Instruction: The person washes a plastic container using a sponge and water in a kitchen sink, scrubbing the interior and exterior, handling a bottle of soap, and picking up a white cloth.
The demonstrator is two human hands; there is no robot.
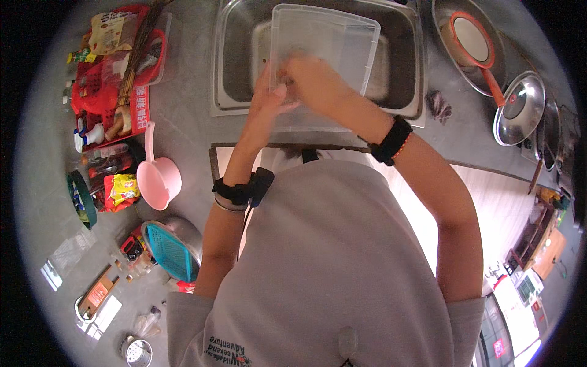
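Observation:
A translucent plastic storage box [335,36] rests over the front part of a stainless steel sink [401,82]. My left hand [270,94] is at the box's left wall, thumb and fingers turned inward. Close against it, my right hand [309,75] is bent over the near part of the box and blurred by motion. The two hands meet there, and their overlap hides the fingertips. Whether a small thing lies between them cannot be made out. Both wrists wear black bands.
Left of the sink are a red basket [94,87] of packets and bottles, and a pink ladle [160,181]. A teal basket [169,250] sits in a metal bowl. At right are a dark crumpled item [439,106], a red-handled pan [472,41] and a glass lid [520,108].

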